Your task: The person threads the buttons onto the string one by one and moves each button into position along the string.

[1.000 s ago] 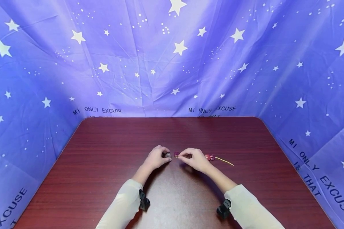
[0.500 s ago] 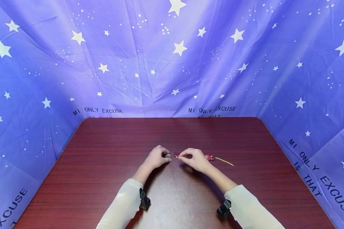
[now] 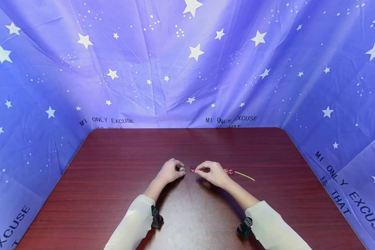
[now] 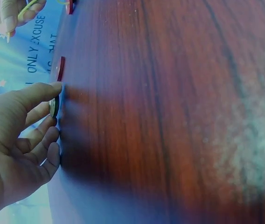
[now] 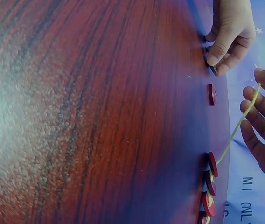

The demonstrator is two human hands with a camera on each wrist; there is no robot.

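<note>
My left hand (image 3: 169,172) holds a round grey button (image 3: 182,169) between thumb and fingers, low at the table. In the left wrist view that button (image 4: 54,106) stands on edge, partly covered by the thumb. To its right a loose purple-red button (image 3: 192,168) lies on the table, apart from both hands. My right hand (image 3: 215,174) pinches one end of a yellow cord (image 5: 237,127), its tip sticking out past the fingertips. Several red and purple buttons (image 5: 208,204) sit threaded on that cord, on the table below the right hand; its other end trails right.
The dark red wooden table (image 3: 128,149) has rounded far corners. A blue-purple cloth (image 3: 162,52) with white stars and lettering hangs around its back and sides. Each forearm, in a pale sleeve, wears a black wrist camera (image 3: 157,217).
My left hand has shifted very slightly left with the grey button. The right hand, the cord and the other buttons have stayed nearly still.
</note>
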